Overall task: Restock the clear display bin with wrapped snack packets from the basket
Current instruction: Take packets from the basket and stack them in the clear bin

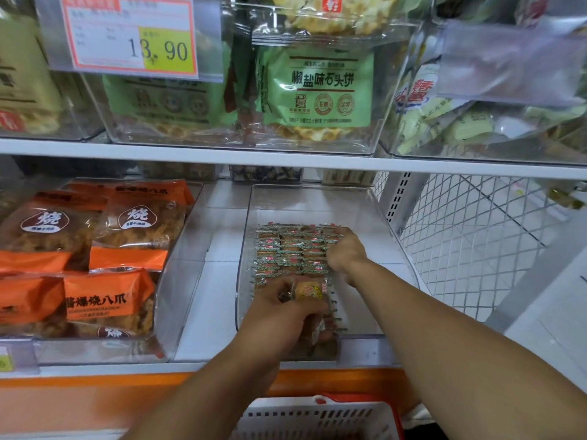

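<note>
Nearest, the white basket [314, 419] with its red rim is seen at the bottom edge, below the orange-fronted shelf [95, 381]. Just above, a few wrapped snack packets [307, 290] are gripped in the curled fingers of the left hand [279, 315], at the front of the clear display bin [381, 339]. Further in, the right hand [344, 250] is laid with bent fingers on the rows of packets [286, 249] stacked inside the bin. Left, orange bags [104, 236] are seen; above, green packs [317, 87] and a price tag [130, 34].
</note>
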`<state>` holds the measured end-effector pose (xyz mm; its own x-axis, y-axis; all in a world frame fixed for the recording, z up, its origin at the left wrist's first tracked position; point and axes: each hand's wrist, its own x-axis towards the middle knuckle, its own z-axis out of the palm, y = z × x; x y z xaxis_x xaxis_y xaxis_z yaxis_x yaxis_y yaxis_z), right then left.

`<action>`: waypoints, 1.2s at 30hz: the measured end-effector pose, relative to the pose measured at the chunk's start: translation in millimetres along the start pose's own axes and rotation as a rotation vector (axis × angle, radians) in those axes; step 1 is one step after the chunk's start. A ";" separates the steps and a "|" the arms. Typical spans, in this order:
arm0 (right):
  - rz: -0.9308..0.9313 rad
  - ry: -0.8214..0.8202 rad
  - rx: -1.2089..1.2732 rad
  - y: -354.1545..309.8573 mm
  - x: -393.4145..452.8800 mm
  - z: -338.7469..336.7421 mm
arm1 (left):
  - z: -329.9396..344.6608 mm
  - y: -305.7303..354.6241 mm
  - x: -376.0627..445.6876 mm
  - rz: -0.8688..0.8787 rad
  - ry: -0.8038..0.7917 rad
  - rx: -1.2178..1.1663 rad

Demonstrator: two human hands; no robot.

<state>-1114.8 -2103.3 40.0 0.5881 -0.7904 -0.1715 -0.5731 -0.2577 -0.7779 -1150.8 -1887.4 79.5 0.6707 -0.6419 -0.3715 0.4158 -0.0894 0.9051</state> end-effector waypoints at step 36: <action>-0.039 -0.738 0.806 -31.6 -147.1 -92.4 | -29.5 21.6 -35.6 0.400 0.033 -0.104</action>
<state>-1235.9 -2030.3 145.6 0.9491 -0.1922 -0.2494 -0.1633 0.3766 -0.9119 -1147.7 -1844.0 106.2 0.8105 -0.5857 -0.0024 0.1771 0.2412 0.9542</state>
